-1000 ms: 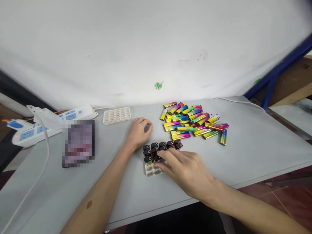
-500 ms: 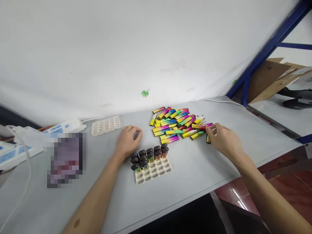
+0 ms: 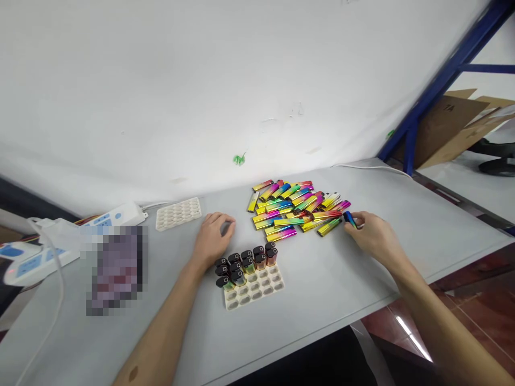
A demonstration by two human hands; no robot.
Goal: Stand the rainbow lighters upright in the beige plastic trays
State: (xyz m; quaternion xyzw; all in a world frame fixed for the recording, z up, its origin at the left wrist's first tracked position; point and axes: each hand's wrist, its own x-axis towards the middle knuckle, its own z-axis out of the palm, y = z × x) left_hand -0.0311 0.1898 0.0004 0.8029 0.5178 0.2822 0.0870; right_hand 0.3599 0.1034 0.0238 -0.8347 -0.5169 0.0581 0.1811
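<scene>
My right hand (image 3: 370, 231) pinches a shiny blue tube (image 3: 349, 219) between thumb and fingers at the right edge of a pile. The pile (image 3: 287, 208) is made of several flat metallic tubes in yellow, pink, red, green and blue, lying loosely over each other. My left hand (image 3: 213, 236) rests on the table left of the pile, loosely bent, thumb apart from the fingers, holding nothing. Just in front of it lies a white tray (image 3: 256, 289) with oval holes. Several black-capped pieces (image 3: 248, 264) stand upright in its back and left holes; the front right holes are bare.
A second white tray (image 3: 178, 213) lies near the wall. White power strips (image 3: 108, 217) with cables (image 3: 60, 279) and a pixelated item (image 3: 116, 268) occupy the left side. On the right are a blue metal frame (image 3: 410, 142) and cardboard boxes (image 3: 446, 126).
A red and yellow tube that was near my right fingertips now lies on the pile. My right hand has shifted slightly and grips the blue tube. My left hand stays in place.
</scene>
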